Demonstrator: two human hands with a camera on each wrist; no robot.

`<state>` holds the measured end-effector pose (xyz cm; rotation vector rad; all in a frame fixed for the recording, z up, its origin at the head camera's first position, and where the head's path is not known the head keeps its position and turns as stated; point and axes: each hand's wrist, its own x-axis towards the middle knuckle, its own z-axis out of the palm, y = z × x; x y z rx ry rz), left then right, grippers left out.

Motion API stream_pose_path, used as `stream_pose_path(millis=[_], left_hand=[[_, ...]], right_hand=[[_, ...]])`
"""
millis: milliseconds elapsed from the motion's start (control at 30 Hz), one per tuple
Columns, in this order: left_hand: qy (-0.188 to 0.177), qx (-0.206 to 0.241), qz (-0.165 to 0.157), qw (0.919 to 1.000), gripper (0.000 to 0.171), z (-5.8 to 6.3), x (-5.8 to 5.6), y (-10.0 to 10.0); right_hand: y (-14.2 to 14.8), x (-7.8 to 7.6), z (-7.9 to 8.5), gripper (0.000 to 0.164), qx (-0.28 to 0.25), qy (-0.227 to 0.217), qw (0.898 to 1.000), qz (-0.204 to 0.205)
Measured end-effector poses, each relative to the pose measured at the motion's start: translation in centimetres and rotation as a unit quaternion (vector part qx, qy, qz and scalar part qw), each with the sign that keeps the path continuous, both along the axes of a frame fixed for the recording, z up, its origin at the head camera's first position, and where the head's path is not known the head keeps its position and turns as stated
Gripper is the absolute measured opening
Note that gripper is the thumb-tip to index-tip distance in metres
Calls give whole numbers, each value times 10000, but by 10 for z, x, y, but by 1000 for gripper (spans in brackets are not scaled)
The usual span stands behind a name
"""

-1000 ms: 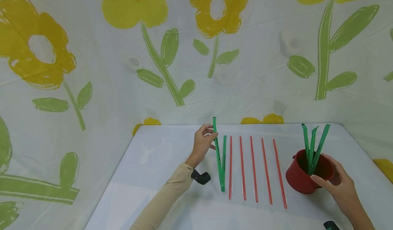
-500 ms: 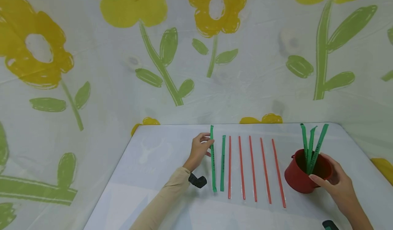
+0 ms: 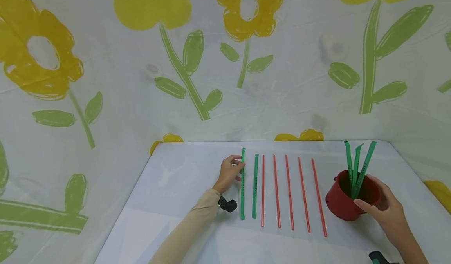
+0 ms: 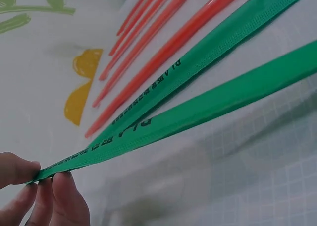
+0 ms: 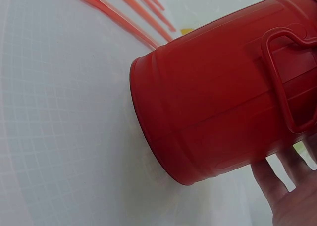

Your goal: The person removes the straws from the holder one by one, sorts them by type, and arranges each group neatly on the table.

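My left hand (image 3: pixel 228 174) pinches a green paper-wrapped straw (image 3: pixel 242 195) near its far end, at the left end of a row. In the left wrist view, thumb and fingertips (image 4: pixel 64 191) grip the tip of that straw. Just to its right lies a second green wrapped straw (image 3: pixel 255 189). My right hand (image 3: pixel 389 213) holds a red metal bucket (image 3: pixel 341 201) by its right side, the thumb at the rim. Several green wrapped straws (image 3: pixel 365 166) stand in the bucket. The right wrist view shows the bucket's wall and wire handle (image 5: pixel 277 82), with fingers (image 5: pixel 270 181) against its side.
Several red straws (image 3: pixel 276 193) in clear wrappers lie in parallel between the green straw and the bucket. The white table (image 3: pixel 169 193) backs onto a flower-printed cloth (image 3: pixel 296 91). A black wrist device (image 3: pixel 228 204) sits on my left wrist.
The green straw in my left hand, earlier crossing its neighbour at the near end, has swung left and lowered to lie parallel beside it. The right hand and bucket have stayed put.
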<state>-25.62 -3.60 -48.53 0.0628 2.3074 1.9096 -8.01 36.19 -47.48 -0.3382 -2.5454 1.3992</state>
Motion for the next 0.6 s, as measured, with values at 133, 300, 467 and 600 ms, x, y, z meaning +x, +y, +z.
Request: stream_pose_path(millis=[133,300,467,600], left_hand=[[37,-132,-23,9999,29,-6,-4,1],[25,-253,11,9997,26,-13,-6,3],[98,-384,30,9992,25,-14,-8,6],[204,-602,261,9976,24,-16,-8,11]], right_hand=[[-1,0,0,84,-48,11,10000,-3],[-3,1,-2,85,-44,-28,10000,0],[-2,1,0,84,48,14,10000,35],[0,0,2,84,64,71,9999,80]])
